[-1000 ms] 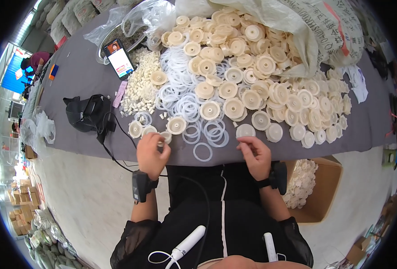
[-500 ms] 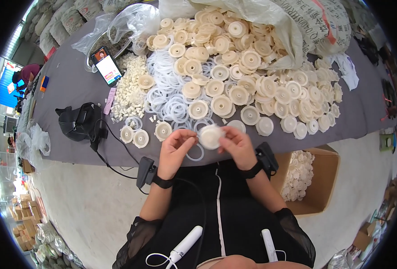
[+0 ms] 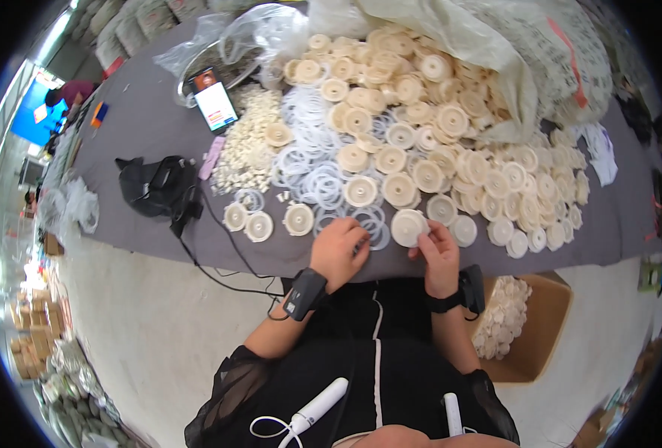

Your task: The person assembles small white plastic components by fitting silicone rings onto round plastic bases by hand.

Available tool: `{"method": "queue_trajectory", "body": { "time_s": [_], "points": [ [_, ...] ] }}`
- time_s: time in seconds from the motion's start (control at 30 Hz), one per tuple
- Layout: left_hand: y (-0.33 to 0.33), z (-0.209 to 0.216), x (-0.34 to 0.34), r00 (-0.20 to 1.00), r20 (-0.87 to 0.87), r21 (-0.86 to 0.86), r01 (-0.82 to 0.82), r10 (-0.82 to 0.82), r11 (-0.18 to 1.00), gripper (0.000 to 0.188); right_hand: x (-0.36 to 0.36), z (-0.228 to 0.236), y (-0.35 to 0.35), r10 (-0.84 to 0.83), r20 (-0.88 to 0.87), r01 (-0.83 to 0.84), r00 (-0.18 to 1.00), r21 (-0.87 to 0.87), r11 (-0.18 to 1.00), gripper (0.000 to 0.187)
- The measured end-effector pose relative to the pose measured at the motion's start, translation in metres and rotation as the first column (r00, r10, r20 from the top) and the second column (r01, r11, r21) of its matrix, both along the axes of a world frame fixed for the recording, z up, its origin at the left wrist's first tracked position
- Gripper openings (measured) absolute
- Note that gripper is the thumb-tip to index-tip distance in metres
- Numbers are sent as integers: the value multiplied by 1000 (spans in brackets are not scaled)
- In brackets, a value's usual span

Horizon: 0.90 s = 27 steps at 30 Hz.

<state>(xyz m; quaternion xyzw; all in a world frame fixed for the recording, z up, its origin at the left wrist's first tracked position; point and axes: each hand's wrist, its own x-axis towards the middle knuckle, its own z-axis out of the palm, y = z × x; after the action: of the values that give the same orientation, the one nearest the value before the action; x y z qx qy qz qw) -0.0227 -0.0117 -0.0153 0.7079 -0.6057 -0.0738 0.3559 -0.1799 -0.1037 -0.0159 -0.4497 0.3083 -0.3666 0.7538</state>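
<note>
My right hand pinches the edge of a round cream plastic cap between thumb and fingers, flat face up, just at the table's front edge. To its left, my left hand is closed, fingers curled down beside translucent rings; whether a ring is in them is hidden. More rings lie in a loose heap beyond that hand. Several ribbed round caps lie just beyond both hands, and a large pile of them spreads to the back and right.
Small whitish pieces are heaped left of the rings, beside a phone. A black cap-like bag with a cable sits at left. A woven sack stands behind the pile. Below the table's right side, a cardboard box holds pale parts.
My hands have moved apart. The left hand has left the round cap and gone down to the rings, while the right keeps the cap. The whole view has shifted slightly.
</note>
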Motion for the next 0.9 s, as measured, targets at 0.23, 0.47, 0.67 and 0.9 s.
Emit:
{"method": "queue_trajectory", "body": {
  "time_s": [0.23,0.47,0.67,0.9],
  "points": [
    [-3,-3,-6,996,-15,9,-91,92,996,11,3,7,2,39,-8,-39,999,-6,999,22],
    [1,24,0,952,-124,-135,-295,279,946,12,0,4,-1,-21,-24,20,1000,-29,999,20],
    [4,26,3,785,-592,-128,-316,184,940,12,3,4,1,-11,-37,12,999,5,1000,17],
    [7,19,-9,238,-968,-122,-179,-77,976,4,11,8,12,132,91,-141,987,108,984,14]
  ]
}}
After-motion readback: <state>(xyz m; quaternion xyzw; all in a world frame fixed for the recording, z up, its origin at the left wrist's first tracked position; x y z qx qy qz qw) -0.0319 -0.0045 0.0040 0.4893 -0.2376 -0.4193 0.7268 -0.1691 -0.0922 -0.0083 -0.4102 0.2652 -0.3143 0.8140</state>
